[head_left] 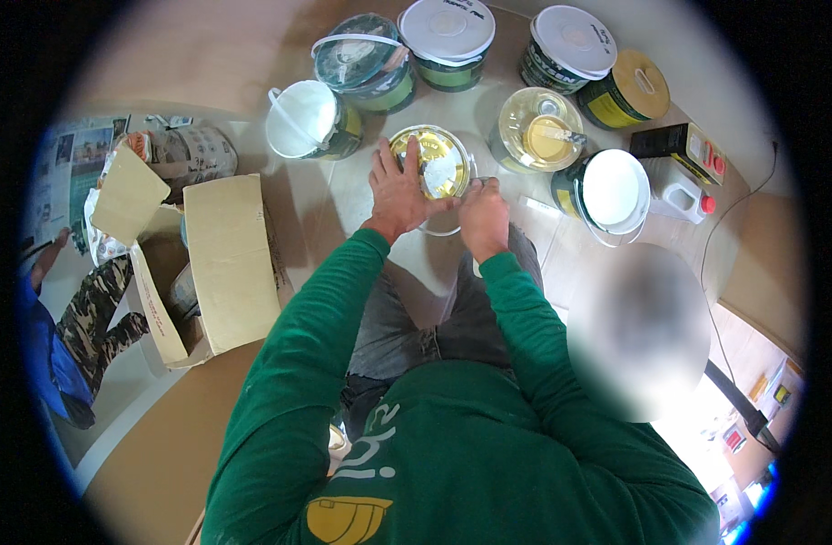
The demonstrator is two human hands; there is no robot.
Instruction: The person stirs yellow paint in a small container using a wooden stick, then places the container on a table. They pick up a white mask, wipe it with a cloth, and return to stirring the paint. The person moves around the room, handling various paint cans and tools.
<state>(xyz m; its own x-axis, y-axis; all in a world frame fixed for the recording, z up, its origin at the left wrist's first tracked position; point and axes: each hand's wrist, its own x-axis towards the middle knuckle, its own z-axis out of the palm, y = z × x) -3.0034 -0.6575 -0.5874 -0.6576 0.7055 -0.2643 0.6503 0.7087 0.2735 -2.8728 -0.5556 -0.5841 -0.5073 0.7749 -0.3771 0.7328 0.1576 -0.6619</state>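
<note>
A paint can with a gold metal lid (445, 171) stands on the floor between my knees, white smears across its top. My left hand (398, 195) lies on the lid with fingers spread, holding nothing. Against the can's right rim, my right hand (485, 216) is closed; a small pale end shows below the fist, but what it grips is mostly hidden. The can's wire handle hangs down on the near side, under my hands.
Several paint buckets (447, 32) stand behind the can. To the right are a clear tub (516, 136), an open white-filled bucket (615, 191) and a white jug (677, 195). At left, an open cardboard box (230, 263) stands near another person (66, 363).
</note>
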